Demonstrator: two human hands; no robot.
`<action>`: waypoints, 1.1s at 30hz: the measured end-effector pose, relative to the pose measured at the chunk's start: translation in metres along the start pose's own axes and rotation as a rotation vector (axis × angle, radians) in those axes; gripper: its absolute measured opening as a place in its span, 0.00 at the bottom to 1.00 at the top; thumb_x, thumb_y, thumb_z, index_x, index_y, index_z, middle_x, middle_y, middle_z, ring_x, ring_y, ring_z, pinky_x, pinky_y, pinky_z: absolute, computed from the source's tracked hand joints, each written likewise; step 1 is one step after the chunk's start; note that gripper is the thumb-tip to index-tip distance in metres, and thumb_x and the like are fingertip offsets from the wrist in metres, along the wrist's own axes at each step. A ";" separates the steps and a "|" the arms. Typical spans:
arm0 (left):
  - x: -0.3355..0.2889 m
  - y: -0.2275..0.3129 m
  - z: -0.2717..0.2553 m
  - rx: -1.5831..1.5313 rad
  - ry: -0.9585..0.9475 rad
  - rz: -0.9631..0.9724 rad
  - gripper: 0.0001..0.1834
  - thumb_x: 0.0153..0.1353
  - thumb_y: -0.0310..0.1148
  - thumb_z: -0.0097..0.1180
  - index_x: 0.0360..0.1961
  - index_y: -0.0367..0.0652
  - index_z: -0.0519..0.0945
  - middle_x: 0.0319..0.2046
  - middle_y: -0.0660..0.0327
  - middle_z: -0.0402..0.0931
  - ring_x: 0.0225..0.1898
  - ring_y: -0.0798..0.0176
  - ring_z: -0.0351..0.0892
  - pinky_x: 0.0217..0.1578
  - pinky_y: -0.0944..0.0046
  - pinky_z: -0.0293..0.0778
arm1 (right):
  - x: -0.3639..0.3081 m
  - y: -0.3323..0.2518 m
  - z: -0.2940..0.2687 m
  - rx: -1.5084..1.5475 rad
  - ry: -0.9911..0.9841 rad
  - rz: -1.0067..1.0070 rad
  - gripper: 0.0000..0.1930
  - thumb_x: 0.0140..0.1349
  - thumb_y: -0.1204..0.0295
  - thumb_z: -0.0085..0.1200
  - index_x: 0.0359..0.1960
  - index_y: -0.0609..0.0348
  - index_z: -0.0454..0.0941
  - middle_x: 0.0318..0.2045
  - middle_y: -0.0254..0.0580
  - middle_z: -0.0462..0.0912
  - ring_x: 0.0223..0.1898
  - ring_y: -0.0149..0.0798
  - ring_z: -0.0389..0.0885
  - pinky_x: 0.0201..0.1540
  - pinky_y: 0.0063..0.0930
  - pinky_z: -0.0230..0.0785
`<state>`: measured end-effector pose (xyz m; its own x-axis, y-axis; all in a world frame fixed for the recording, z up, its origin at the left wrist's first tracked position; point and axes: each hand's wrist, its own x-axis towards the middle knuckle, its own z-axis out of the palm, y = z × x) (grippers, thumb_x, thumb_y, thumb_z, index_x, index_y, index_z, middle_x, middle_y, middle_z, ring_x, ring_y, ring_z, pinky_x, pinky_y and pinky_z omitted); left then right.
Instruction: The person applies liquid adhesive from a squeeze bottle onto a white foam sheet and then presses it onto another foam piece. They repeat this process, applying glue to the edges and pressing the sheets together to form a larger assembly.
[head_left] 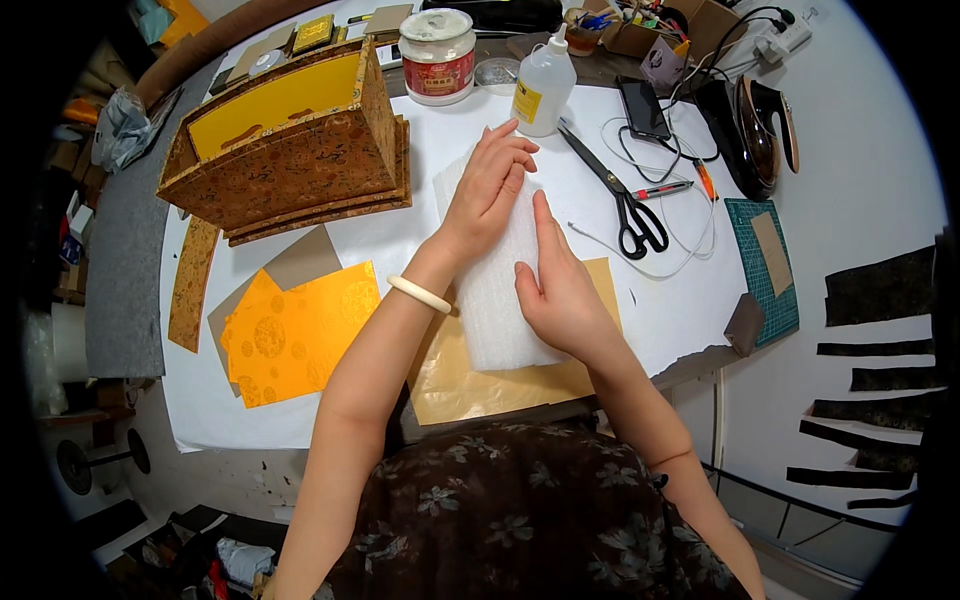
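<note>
A white foam-like block or folded sheet point(505, 325) lies lengthwise in front of me on a sheet of tan paper point(465, 390). My left hand point(487, 195), with a pale bangle at its wrist, rests flat on the far part of the white piece, fingers stretched out. Along its right side lies my right hand point(562, 295), fingers extended and thumb apart. To the left of my left forearm are a shiny orange patterned sheet point(315, 335) and a grey board point(300, 262) partly under it.
At the far left stands a brown patterned box point(300, 175) with a yellow lining. A white-lidded jar point(437, 60) and a clear squeeze bottle point(545, 90) stand at the back. Black scissors point(620, 195), a phone point(643, 108), cables and an iron point(755, 140) lie right.
</note>
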<state>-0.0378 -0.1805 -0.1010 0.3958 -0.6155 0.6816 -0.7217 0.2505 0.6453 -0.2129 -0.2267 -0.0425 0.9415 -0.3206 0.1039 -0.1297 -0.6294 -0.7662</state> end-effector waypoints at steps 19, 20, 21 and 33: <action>0.001 0.004 0.001 -0.022 0.024 -0.014 0.08 0.73 0.31 0.43 0.38 0.41 0.73 0.49 0.55 0.75 0.70 0.40 0.60 0.72 0.41 0.46 | -0.014 0.004 0.003 0.098 0.156 0.142 0.29 0.60 0.70 0.57 0.60 0.78 0.67 0.31 0.65 0.82 0.33 0.61 0.83 0.38 0.48 0.74; 0.001 0.004 0.001 -0.021 0.024 -0.010 0.08 0.73 0.31 0.43 0.38 0.41 0.73 0.49 0.55 0.76 0.70 0.40 0.60 0.72 0.41 0.46 | -0.015 0.004 0.003 0.102 0.179 0.139 0.29 0.60 0.70 0.57 0.59 0.78 0.68 0.30 0.65 0.82 0.32 0.61 0.83 0.37 0.47 0.74; 0.002 0.004 0.001 -0.019 0.024 -0.005 0.08 0.73 0.31 0.43 0.38 0.41 0.73 0.49 0.55 0.76 0.70 0.40 0.60 0.72 0.41 0.47 | -0.015 0.003 0.004 0.106 0.201 0.137 0.28 0.60 0.70 0.57 0.58 0.78 0.69 0.28 0.64 0.83 0.31 0.60 0.83 0.36 0.47 0.74; 0.001 0.004 0.002 0.002 0.031 -0.011 0.08 0.73 0.31 0.43 0.37 0.41 0.73 0.49 0.55 0.76 0.70 0.41 0.60 0.71 0.42 0.48 | -0.019 -0.001 0.001 0.098 0.148 0.170 0.27 0.61 0.71 0.55 0.60 0.74 0.68 0.33 0.66 0.83 0.35 0.61 0.83 0.40 0.48 0.74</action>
<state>-0.0413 -0.1818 -0.0986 0.4207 -0.5947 0.6851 -0.7183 0.2429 0.6520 -0.2302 -0.2193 -0.0449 0.8517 -0.5211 0.0547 -0.2451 -0.4884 -0.8375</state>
